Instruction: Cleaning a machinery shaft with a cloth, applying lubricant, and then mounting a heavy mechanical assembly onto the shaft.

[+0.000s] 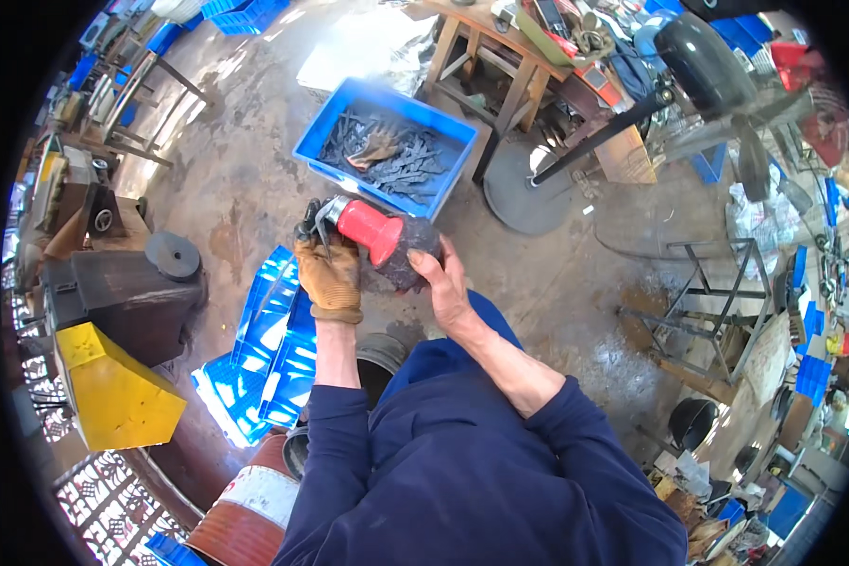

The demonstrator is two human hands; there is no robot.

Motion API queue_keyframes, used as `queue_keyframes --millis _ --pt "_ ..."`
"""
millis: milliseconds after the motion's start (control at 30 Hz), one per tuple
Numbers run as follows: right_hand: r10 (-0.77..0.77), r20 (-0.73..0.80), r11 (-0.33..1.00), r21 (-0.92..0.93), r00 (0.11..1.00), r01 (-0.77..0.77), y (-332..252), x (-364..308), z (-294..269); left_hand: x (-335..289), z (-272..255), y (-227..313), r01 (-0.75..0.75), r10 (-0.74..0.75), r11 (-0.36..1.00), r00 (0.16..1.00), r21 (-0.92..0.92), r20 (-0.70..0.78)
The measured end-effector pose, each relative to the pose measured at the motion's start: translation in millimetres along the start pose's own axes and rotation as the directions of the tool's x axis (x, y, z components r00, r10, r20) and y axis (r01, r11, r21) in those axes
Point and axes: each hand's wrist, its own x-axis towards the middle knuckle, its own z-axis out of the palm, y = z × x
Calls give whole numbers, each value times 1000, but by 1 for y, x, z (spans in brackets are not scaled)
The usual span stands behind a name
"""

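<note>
My right hand [446, 286], bare, wraps round the black rear end of a red power tool [370, 230], which looks like an angle grinder. Its silver head points up and left, towards my left hand [330, 274]. That hand wears a tan work glove and is closed on a small dark metal piece [323, 229], right by the tool's head. Whether the piece touches the head, I cannot tell. Just beyond sits a blue plastic crate [462, 141] holding many grey metal parts [401, 170], with a worn glove [375, 146] lying on them.
Blue plastic crates [272, 340] lie left of my legs, beside a red-and-white drum [255, 505]. A dark machine with a yellow hood [118, 396] stands at the left. Ahead right are a wooden workbench [500, 33] and a round-based pedestal [528, 193]; a metal frame [717, 292] stands right.
</note>
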Motion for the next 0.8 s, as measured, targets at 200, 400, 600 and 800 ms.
queue_keyframes --millis 200,400,600,800 --pt "398 341 735 437 852 -518 11 66 -4 94 2 -2 420 -288 857 871 -299 397" --pt "478 533 466 521 699 -715 19 151 -29 185 39 -12 601 -549 799 727 4 411" --pt "493 -183 843 -140 850 -519 23 207 -58 238 80 -50 492 -617 769 738 408 273" --pt "-24 -262 656 -732 965 -183 -55 192 -42 235 19 -169 225 -667 683 581 695 467"
